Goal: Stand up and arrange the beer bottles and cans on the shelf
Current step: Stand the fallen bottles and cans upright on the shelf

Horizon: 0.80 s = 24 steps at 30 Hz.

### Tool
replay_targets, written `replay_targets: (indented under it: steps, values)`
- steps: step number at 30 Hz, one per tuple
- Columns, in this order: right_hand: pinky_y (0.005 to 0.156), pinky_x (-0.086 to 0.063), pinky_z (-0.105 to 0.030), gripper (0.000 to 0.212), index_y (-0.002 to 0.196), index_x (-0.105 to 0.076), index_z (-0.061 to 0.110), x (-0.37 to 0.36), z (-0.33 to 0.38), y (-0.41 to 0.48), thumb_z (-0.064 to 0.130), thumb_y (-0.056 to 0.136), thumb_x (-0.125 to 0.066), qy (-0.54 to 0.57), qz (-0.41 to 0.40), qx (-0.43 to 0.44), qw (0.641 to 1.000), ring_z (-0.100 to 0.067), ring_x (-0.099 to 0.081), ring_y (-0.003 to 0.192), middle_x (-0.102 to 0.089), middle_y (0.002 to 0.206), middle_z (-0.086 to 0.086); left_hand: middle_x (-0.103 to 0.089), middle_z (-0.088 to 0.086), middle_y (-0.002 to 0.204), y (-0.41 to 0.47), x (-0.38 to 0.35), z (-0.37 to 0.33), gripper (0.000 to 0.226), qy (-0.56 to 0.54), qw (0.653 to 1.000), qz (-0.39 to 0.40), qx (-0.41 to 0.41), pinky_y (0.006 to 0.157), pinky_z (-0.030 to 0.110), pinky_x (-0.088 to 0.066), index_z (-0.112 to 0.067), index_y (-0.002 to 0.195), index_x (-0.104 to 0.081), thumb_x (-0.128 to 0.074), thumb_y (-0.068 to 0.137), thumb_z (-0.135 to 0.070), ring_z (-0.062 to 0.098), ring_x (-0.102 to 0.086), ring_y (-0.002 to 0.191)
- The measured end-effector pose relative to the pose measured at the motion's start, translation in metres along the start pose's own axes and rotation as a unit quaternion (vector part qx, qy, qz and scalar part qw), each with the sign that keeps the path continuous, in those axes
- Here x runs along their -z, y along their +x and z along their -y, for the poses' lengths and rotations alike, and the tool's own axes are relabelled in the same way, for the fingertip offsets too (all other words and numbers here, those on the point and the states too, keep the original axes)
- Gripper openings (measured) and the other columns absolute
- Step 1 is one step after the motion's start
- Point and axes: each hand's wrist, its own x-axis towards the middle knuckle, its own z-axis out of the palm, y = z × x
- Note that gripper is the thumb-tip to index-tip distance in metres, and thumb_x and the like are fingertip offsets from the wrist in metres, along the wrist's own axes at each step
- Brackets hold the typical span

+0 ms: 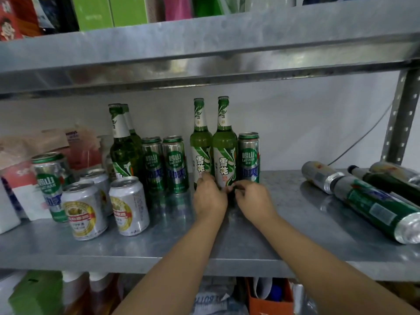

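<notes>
Green glass tips easily, so the left hand (210,197), fingers curled round the left bottle (201,144)'s foot, and the right hand (252,198), pinching the right bottle (224,144)'s base, should nudge both low and slowly, upright at the back of the shelf (227,244).

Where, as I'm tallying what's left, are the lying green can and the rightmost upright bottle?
lying green can (375,206): head view, on its label.
rightmost upright bottle (224,160): head view, on its label.
</notes>
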Motion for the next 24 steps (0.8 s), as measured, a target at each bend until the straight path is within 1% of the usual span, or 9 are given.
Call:
replay_targets:
  steps: [2,5,7,9,11,15,17,21,24]
  values:
    - [0.080,-0.052,-0.029,0.027,0.112,-0.070,0.009,-0.0008,-0.0008,-0.0001,0.006,0.090,-0.055,0.009,-0.005,-0.005,1.000,-0.025,-0.067,0.095,-0.072,0.108,-0.011,-0.060,0.013,0.119,0.0005,-0.0012,-0.0019,0.060,0.007,1.000,0.004,0.002,0.082,0.042,-0.052,-0.008,0.120,-0.049,-0.077,0.078,-0.041,0.034,-0.060,0.108]
    - [0.075,-0.046,-0.021,0.025,0.106,-0.073,0.011,-0.0014,-0.0026,0.0001,0.006,0.090,-0.055,0.027,-0.036,-0.026,0.999,-0.023,-0.067,0.090,-0.074,0.103,-0.008,-0.058,0.014,0.121,0.0011,-0.0031,-0.0024,0.062,0.012,1.000,0.010,0.002,0.083,0.043,-0.051,-0.007,0.121,-0.047,-0.077,0.078,-0.042,0.034,-0.060,0.109]
    - [0.077,-0.045,-0.019,0.025,0.104,-0.074,0.013,-0.0024,-0.0030,0.0009,0.007,0.089,-0.056,0.026,-0.029,-0.029,0.999,-0.023,-0.067,0.091,-0.074,0.102,-0.006,-0.057,0.015,0.123,0.0015,-0.0037,-0.0027,0.061,0.014,1.000,0.012,0.002,0.084,0.043,-0.050,-0.006,0.121,-0.047,-0.075,0.080,-0.041,0.035,-0.059,0.110]
    - [0.082,-0.052,-0.027,0.025,0.104,-0.074,0.016,-0.0041,-0.0031,0.0017,0.009,0.090,-0.055,0.023,-0.011,-0.026,0.999,-0.024,-0.067,0.093,-0.074,0.103,-0.005,-0.056,0.015,0.125,0.0025,-0.0042,-0.0027,0.059,0.018,1.000,0.015,0.001,0.084,0.043,-0.048,-0.007,0.121,-0.047,-0.074,0.081,-0.040,0.036,-0.058,0.111]
    - [0.084,-0.053,-0.034,0.026,0.106,-0.074,0.017,-0.0050,-0.0030,0.0016,0.010,0.089,-0.055,0.018,0.000,-0.021,1.000,-0.025,-0.067,0.095,-0.074,0.105,-0.006,-0.055,0.015,0.127,0.0032,-0.0041,-0.0027,0.055,0.026,0.999,0.019,-0.003,0.084,0.044,-0.048,-0.007,0.120,-0.047,-0.073,0.083,-0.039,0.036,-0.058,0.111]
    - [0.081,-0.054,-0.034,0.028,0.109,-0.073,0.014,-0.0043,-0.0037,0.0014,0.008,0.089,-0.056,0.015,-0.005,-0.011,1.000,-0.028,-0.067,0.093,-0.073,0.104,-0.011,-0.045,0.015,0.139,0.0031,-0.0045,-0.0043,0.046,0.057,0.997,0.033,-0.027,0.087,0.043,-0.048,-0.006,0.120,-0.052,-0.067,0.088,-0.035,0.038,-0.058,0.113]
    - [0.081,-0.054,-0.036,0.029,0.110,-0.073,0.014,-0.0034,-0.0040,0.0012,0.007,0.088,-0.055,0.015,0.002,-0.007,1.000,-0.029,-0.067,0.093,-0.073,0.104,-0.013,-0.049,0.014,0.135,0.0037,-0.0049,-0.0048,0.040,0.068,0.996,0.036,-0.038,0.087,0.042,-0.048,-0.006,0.116,-0.057,-0.066,0.089,-0.034,0.036,-0.059,0.111]
    - [0.083,-0.054,-0.037,0.031,0.108,-0.074,0.018,-0.0032,-0.0034,0.0014,0.007,0.089,-0.052,0.009,0.019,-0.002,1.000,-0.029,-0.066,0.097,-0.073,0.107,-0.011,-0.066,0.013,0.111,0.0060,-0.0046,-0.0053,0.023,0.074,0.995,0.044,-0.049,0.084,0.039,-0.050,-0.009,0.105,-0.066,-0.063,0.090,-0.026,0.031,-0.063,0.103]
    - [0.083,-0.054,-0.036,0.033,0.110,-0.074,0.020,-0.0050,-0.0038,0.0017,0.007,0.090,-0.051,0.003,0.031,0.003,1.000,-0.029,-0.065,0.098,-0.072,0.111,-0.010,-0.068,0.012,0.108,0.0069,-0.0041,-0.0052,0.018,0.074,0.995,0.046,-0.043,0.082,0.039,-0.052,-0.011,0.103,-0.068,-0.062,0.090,-0.022,0.030,-0.065,0.101]
